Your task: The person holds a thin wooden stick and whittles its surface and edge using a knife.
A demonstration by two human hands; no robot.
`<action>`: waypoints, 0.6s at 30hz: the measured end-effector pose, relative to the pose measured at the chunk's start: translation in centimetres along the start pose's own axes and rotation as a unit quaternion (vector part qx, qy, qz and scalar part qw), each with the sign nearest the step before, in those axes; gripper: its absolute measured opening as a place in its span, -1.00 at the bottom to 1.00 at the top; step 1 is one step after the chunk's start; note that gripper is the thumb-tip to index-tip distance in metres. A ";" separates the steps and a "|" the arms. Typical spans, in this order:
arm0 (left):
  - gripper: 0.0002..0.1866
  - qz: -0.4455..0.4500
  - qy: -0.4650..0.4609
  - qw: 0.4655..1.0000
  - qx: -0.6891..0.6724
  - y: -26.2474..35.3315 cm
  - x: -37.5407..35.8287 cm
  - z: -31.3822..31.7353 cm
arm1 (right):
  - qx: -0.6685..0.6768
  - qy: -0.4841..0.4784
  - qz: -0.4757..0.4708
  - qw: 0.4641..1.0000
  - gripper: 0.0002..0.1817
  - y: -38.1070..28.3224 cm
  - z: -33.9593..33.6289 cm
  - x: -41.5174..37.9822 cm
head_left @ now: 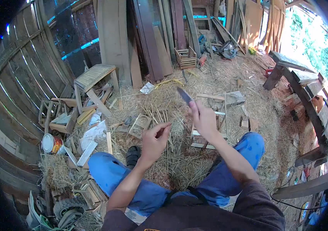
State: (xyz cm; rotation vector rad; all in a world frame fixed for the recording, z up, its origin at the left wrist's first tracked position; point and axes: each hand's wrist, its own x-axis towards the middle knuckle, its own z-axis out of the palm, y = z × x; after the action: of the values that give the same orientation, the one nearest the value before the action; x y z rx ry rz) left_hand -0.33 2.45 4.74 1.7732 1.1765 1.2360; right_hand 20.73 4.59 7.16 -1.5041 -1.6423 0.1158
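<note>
Our right hand [205, 119] is wrapped around a knife [184, 95], and its blade pokes out past our thumb. Our left hand [155, 143] is near it, finger and thumb tips close together; we cannot tell if they pinch anything. Straw [181, 169] lies below both hands. A frame [203, 145] is below the right one.

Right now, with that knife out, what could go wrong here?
The right hand holds a knife with its blade bare, so a slip might cut the nearby left hand or perhaps the right knee. Loose straw litters the ground between the legs, so footing could be poor on standing up.
</note>
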 end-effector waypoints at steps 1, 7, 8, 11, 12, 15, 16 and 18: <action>-0.77 -0.005 0.000 1.000 -0.005 0.4 -0.2 0.1 | 0.004 0.000 -0.002 1.000 -0.66 0.1 -0.2 -0.1; -0.79 -0.028 0.017 0.998 -0.048 -0.1 -0.1 0.4 | -0.036 -0.049 -0.127 0.990 -0.69 -0.4 2.5 -2.6; -0.79 -0.033 0.018 0.997 -0.065 -0.2 0.0 0.3 | -0.011 -0.029 -0.110 0.993 -0.69 -0.4 2.4 -2.3; -0.79 -0.024 0.001 0.998 -0.051 -0.2 -0.1 0.1 | 0.004 -0.017 0.009 1.000 -0.69 0.9 1.4 -0.2; -0.78 -0.035 -0.009 0.998 -0.055 0.0 -0.2 0.1 | 0.003 -0.019 0.010 1.000 -0.69 1.0 1.3 -0.4; -0.78 -0.057 -0.026 0.994 -0.093 0.3 -0.3 0.2 | -0.010 -0.036 -0.022 0.999 -0.70 0.5 1.5 -1.4; -0.77 -0.058 -0.022 0.991 -0.122 -0.4 -0.2 0.4 | -0.020 -0.050 -0.056 0.997 -0.72 0.0 1.9 -2.0; -0.77 -0.060 -0.017 0.985 -0.158 -1.1 0.0 0.3 | -0.037 -0.078 -0.121 0.989 -0.76 -1.1 2.5 -2.9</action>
State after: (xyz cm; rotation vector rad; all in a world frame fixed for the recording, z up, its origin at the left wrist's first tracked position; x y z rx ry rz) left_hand -0.34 2.84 3.68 1.4624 0.9913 1.2396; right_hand 17.96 3.05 4.72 -1.3665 -1.9611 0.0398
